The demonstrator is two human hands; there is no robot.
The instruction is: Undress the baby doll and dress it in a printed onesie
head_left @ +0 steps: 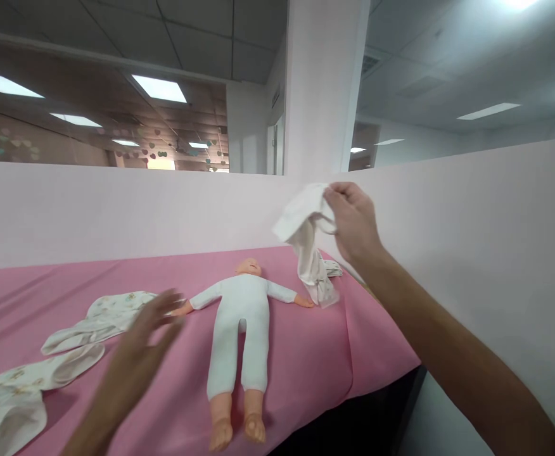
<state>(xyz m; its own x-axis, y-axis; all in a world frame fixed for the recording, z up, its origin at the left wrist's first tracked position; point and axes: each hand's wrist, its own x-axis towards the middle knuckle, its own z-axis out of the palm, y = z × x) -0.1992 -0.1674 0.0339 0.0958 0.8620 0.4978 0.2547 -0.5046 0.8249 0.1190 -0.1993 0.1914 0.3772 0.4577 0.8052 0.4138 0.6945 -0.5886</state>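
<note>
pink table cover [306, 354] under pale partition walls [92, 209]; right fingers [337, 206] pinching cloth [306, 240], left fingers [163, 307] spread

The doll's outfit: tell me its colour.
White, a plain one-piece on the doll; the head view shows it clearly.
</note>
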